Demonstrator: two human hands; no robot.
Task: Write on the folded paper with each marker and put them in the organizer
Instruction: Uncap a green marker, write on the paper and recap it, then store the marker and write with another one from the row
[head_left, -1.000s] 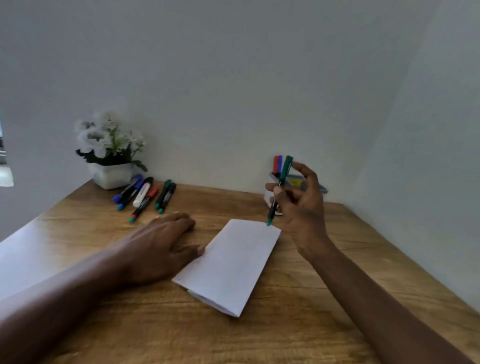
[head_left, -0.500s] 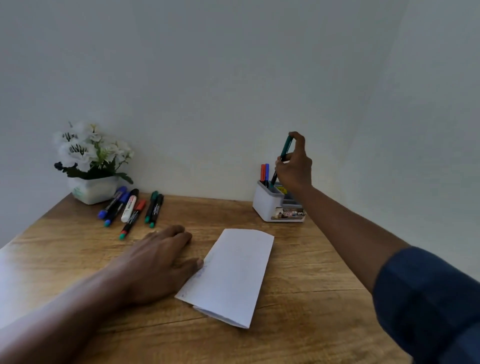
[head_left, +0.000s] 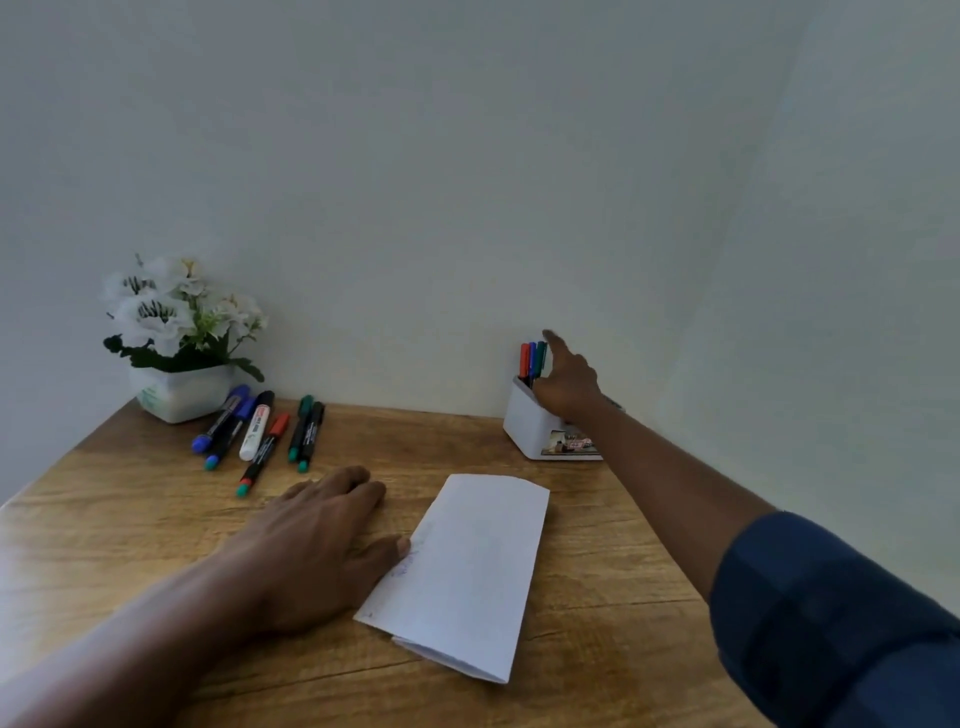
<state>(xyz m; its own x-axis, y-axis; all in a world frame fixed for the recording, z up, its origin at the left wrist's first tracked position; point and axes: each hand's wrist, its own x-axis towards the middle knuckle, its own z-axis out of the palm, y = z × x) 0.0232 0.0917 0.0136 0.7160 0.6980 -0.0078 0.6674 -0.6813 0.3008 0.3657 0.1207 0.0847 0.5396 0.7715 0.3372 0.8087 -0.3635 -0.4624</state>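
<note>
At back-right corner of desk (head_left: 156, 519) our R hand (head_left: 566, 387), fingers loose & empty, hovers by the green marker (head_left: 541, 356) in the organizer (head_left: 524, 431); L hand (head_left: 311, 540) flat, thumb on folded paper (head_left: 472, 571). Next we need one of the back-left markers (head_left: 256, 426).

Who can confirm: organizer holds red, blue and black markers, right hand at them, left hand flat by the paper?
Not black: head view shows the green marker beside the red marker and blue marker in the organizer, right hand at them, left hand flat by the paper.
</note>
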